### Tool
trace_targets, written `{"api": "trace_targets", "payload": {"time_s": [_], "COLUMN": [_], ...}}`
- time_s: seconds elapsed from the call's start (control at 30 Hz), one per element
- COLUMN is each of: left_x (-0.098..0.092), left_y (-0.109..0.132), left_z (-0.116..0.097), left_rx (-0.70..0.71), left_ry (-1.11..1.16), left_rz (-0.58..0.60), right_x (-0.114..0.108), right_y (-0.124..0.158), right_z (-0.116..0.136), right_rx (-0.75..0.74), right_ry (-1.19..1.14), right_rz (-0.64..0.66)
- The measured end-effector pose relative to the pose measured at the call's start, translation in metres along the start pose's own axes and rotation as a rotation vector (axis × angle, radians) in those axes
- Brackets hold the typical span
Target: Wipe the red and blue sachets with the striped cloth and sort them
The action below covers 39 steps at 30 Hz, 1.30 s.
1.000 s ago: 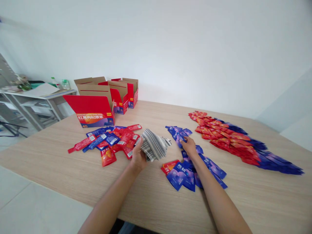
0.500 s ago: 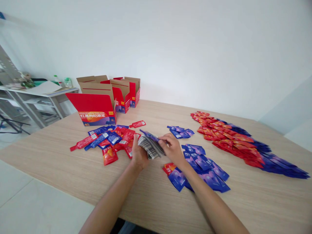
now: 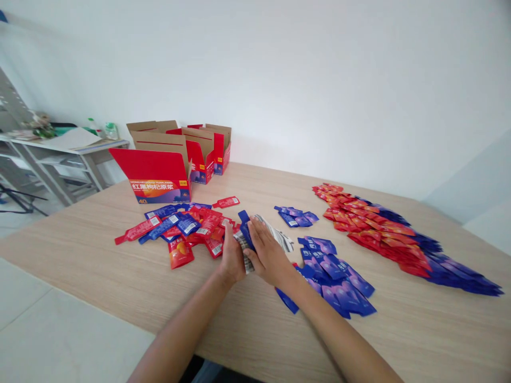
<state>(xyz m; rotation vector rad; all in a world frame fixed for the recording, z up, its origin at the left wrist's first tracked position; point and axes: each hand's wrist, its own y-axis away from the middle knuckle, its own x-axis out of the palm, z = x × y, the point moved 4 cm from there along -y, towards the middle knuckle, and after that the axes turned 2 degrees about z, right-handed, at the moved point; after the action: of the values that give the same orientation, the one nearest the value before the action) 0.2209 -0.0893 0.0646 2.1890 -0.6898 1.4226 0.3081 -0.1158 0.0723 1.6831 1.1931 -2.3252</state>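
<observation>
My left hand (image 3: 232,258) is closed round one side of a thick stack of sachets (image 3: 282,237), whose pale, barcode-striped edges fan out. Against the other side of it my right hand (image 3: 268,256) presses with its fingers together, covering much of the stack. A blue spouted sachet (image 3: 244,229) pokes up between the two hands, its lower part hidden. Just left of my left hand lies a loose heap of red sachets (image 3: 205,221) and blue sachets (image 3: 187,225). Under and beyond my right forearm are spread blue sachets (image 3: 329,264), with a smaller blue group (image 3: 295,216) farther back.
Red-and-blue cartons with raised flaps stand at the back left, the nearest carton (image 3: 159,178) in front. A long overlapping row of red and blue sachets (image 3: 379,234) runs along the right. A single red sachet (image 3: 227,202) lies mid-table. Behind is a white wall (image 3: 303,90).
My right hand has gone from pinching a blue sachet at the stack to lying pressed along the stack's side. The stack has turned, and the blue sachet now stands upright between my hands.
</observation>
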Motion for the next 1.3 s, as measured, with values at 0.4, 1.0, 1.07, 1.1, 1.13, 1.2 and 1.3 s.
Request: {"api": "trace_targets", "payload": {"time_s": [0.4,1.0,1.07,1.1,1.13,1.2,1.3], "left_x": [-0.008,-0.008,-0.008,-0.009,-0.009,-0.009,-0.007], "left_y": [0.000,0.000,-0.003,-0.004,-0.005,-0.006,-0.004], "left_z": [0.026,-0.031,-0.024,-0.020,-0.016,-0.008,-0.003], "left_rx": [-0.085,0.165,0.136,0.113,0.088,0.061,0.033], "left_ry": [0.036,0.038,0.052,0.062,0.070,0.078,0.058], "left_rz": [0.114,-0.138,-0.121,-0.115,-0.112,-0.111,-0.068], "right_x": [-0.007,0.004,-0.002,-0.005,-0.008,-0.010,-0.011], "right_y": [0.001,-0.001,-0.003,-0.004,-0.005,-0.006,-0.007], "right_z": [-0.015,0.029,0.028,0.027,0.027,0.026,0.024], "right_rx": [0.227,0.045,0.025,0.009,-0.010,-0.046,-0.056], "right_ry": [-0.170,0.035,0.064,0.075,0.081,0.081,0.066], "right_rz": [-0.061,0.037,0.081,0.104,0.129,0.177,0.207]}}
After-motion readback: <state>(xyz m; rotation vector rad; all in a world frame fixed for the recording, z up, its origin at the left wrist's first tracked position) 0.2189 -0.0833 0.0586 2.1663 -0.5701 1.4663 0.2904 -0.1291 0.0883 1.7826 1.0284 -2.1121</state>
